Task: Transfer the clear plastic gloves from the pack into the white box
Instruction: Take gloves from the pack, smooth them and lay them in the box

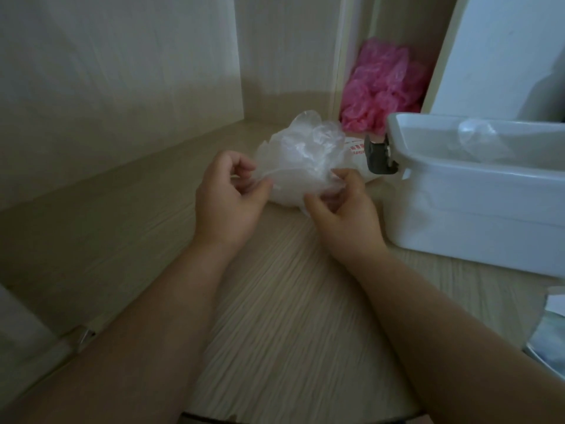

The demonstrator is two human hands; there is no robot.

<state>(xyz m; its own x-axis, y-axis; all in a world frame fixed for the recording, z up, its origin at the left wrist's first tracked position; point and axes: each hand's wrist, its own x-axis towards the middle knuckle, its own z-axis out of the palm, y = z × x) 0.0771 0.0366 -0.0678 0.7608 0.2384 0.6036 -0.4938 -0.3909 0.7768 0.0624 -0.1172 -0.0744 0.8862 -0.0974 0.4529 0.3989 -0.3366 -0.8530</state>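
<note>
Early stage, by the look of it: one clear glove (477, 139) lies in the box (458, 175); the gloves (301, 148) mostly sit bunched on the pack (356, 149), just left of it. Your left hand (227, 194) and right hand (342, 209) each pinch the bunch. Box rim and latch (379, 157) close on the right; open table (275, 301) toward you

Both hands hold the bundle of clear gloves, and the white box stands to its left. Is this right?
No. The head view shows the white box to the right of the clear gloves, not left. The left hand and right hand do hold them.
</note>
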